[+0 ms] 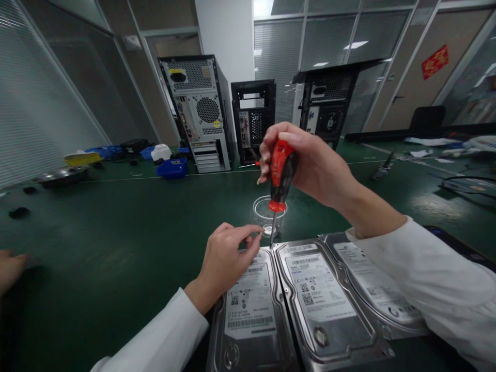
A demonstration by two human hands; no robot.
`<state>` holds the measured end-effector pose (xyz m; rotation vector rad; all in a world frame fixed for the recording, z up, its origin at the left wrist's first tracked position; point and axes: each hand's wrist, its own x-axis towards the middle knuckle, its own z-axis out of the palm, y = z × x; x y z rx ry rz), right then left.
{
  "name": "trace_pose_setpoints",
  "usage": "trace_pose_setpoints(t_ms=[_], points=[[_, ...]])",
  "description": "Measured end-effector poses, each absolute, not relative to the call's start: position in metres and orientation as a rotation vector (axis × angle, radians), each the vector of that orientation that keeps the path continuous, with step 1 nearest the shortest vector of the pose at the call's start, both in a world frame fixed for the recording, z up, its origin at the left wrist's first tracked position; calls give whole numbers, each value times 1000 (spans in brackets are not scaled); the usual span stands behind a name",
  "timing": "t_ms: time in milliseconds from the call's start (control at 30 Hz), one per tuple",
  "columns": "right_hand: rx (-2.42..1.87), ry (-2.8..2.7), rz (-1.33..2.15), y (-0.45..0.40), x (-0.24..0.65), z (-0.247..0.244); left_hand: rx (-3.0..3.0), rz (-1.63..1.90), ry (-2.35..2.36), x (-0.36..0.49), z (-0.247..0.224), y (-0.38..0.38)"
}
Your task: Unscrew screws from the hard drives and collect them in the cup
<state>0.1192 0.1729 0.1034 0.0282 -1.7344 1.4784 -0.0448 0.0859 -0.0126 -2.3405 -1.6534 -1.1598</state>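
Note:
My right hand (pixel 318 165) grips a red and black screwdriver (pixel 282 170) by its handle, with the shaft pointing down. Its tip meets the top edge of the left hard drive (pixel 251 315), close to the corner by the middle hard drive (pixel 318 294). Just left of the shaft, my left hand (pixel 230 253) has thumb and forefinger pinched together above the left drive; whatever they hold, if anything, is too small to make out. Behind the tip stands a clear plastic cup (pixel 260 211). A third hard drive (pixel 380 279) lies partly under my right sleeve.
Three computer cases (pixel 205 113) stand along the back of the green table (pixel 135 222). Blue trays (pixel 172 168) and a metal bowl (pixel 62 175) sit at the back left. Cables (pixel 468 183) lie at the right. Another person's hand (pixel 11 268) shows at the left edge.

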Motion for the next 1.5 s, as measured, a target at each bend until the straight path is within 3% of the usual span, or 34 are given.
trace_pose_setpoints(t_ms=[267,533,700,933,1167,1500], points=[[36,-1718,1626,169,115,97,-2305,-1215,-1871,-47,-11,87],[-10,-1593,1591,163,103,88,-2236,-1619,-1979,-57,-1,93],[-42,-1538,1497,161,102,88,-2178,-1626,-2063,-73,-19,107],[67,-1546,1570,164,104,85,-1904,-1901,-2250,-115,-44,136],[-2,-1563,1541,167,104,85,-1900,-1811,-2240,-114,-46,137],[73,-1599,1559,161,106,86,-1999,-1982,-2258,-113,-46,137]])
